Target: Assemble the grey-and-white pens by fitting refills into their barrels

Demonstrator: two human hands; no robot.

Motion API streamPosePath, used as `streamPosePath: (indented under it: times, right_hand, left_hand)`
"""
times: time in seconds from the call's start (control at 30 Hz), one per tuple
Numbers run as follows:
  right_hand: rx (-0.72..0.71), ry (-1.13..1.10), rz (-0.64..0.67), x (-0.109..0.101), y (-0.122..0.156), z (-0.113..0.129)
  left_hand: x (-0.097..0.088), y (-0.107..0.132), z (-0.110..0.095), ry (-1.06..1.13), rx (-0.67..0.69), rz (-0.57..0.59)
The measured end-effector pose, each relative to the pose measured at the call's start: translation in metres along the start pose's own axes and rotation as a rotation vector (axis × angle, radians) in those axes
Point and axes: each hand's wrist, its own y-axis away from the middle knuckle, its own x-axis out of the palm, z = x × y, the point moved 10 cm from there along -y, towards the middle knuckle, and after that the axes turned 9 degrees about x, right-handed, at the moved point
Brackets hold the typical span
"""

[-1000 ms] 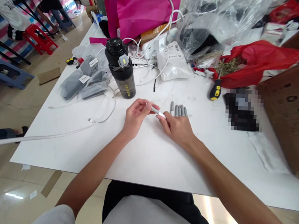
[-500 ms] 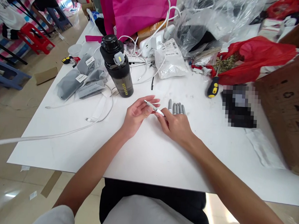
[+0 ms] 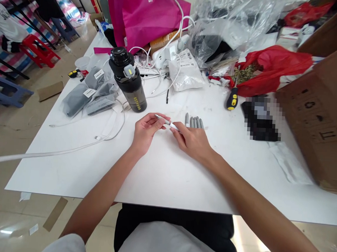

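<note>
A slim grey-and-white marker pen (image 3: 167, 123) lies across the gap between my hands, above the white table (image 3: 165, 178). My left hand (image 3: 147, 131) pinches its tip end between thumb and fingers. The fingertips of my right hand (image 3: 190, 139) touch its white lower end. Just past my right fingers, several grey marker pens (image 3: 194, 122) lie side by side, partly hidden by that hand.
Beyond the hands stand a black water bottle (image 3: 128, 80) and a yellow-handled screwdriver (image 3: 232, 99). Grey pouches (image 3: 75, 99) and a white cable (image 3: 71, 151) lie left. A red bag (image 3: 273, 67) and cardboard box (image 3: 315, 118) sit right, with a pixelated black object (image 3: 261, 117) between.
My left fingers have curled closer around the pen, and the pen has shifted left with my hands. The whole scene has slid slightly left in view.
</note>
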Motion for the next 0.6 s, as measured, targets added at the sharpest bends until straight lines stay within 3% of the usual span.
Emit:
streamPosePath:
  times: [0.3,0.6]
  right_hand:
    - [-0.041,-0.083,-0.024,-0.01,-0.001,0.009]
    - [0.041,-0.109,-0.016,-0.001,-0.002,-0.012]
  left_hand:
    - [-0.003,0.002,0.005,0.027,-0.032,-0.073]
    - [-0.005,0.003,0.006,0.017,-0.034,-0.091]
